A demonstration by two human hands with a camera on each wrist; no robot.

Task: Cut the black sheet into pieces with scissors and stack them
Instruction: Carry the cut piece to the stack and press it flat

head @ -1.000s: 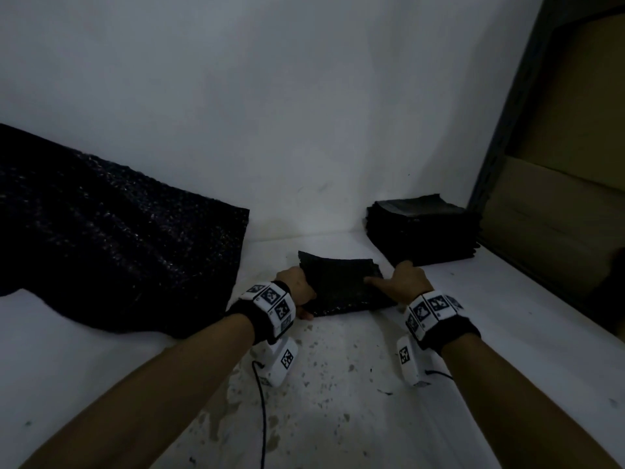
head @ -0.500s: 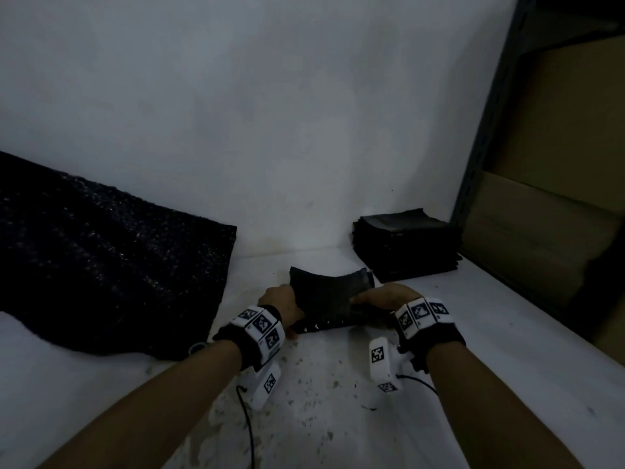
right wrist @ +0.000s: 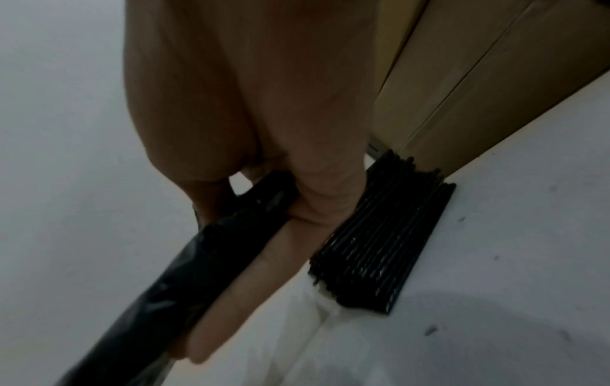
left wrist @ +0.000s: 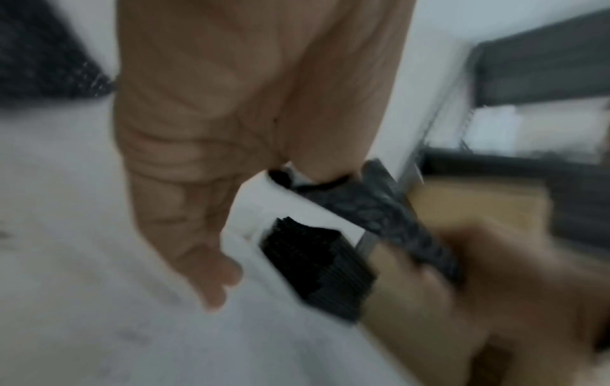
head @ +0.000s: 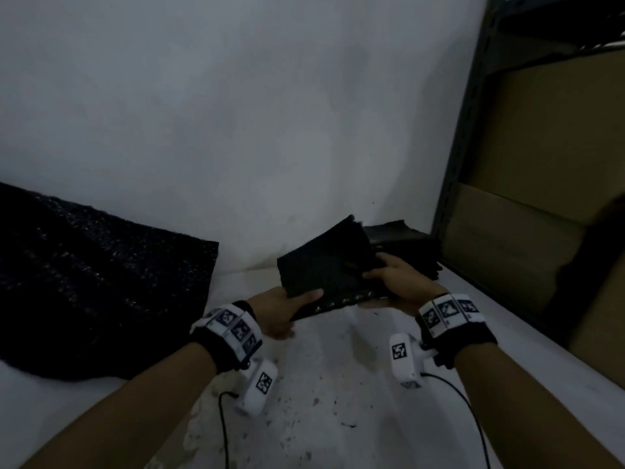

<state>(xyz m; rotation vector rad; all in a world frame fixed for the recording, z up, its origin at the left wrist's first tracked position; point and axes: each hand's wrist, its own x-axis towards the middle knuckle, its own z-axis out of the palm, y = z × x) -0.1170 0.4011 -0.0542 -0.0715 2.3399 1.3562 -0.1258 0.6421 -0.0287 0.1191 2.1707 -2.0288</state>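
Both hands hold a bundle of cut pieces [head: 324, 265] above the table [head: 338, 367]: left hand [head: 280, 311] and right hand [head: 394, 279] pinch its ends. Stacking is underway; next it must land squarely on the stack [head: 406, 242] at the far right corner

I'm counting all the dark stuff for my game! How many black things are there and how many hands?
Big black sheet: 1
Bundle of cut black pieces, held off the table by both hands: 1
Stack of black pieces by the wall: 1
Hands: 2, the left hand and the right hand
Total: 5
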